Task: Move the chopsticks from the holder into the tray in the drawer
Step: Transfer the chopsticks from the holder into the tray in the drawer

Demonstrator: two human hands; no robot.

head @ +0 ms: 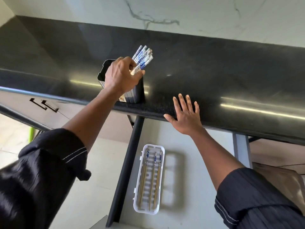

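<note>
- A bundle of blue-and-white patterned chopsticks (142, 59) was seen standing in the dark holder (133, 91), their decorated tops fanned out above its rim and leaning to the right.
- The bundle was gripped by the left hand (123, 75), whose fingers and thumb were closed around the sticks just above the holder's mouth; the hand hid much of the holder's opening.
- The holder was placed upright on the black countertop (214, 66), close to its front edge.
- The right hand (185, 114) was laid flat on the countertop's front edge, to the right of the holder and apart from it, with the fingers spread and nothing held.
- Below the counter, an open drawer (194, 179) with a pale floor and a dark left side was visible.
- A white slotted tray (149, 179) was set in the drawer near its left side, lengthwise away from the counter.
- Three chopsticks (152, 180) were already lying in the tray, parallel to its long sides, their blue-patterned ends towards the counter.
- Dark sleeves (49, 171) with thin pale stripes at the cuffs were pushed up on both forearms.
- A pale, veined wall (165, 12) was seen behind the countertop.
</note>
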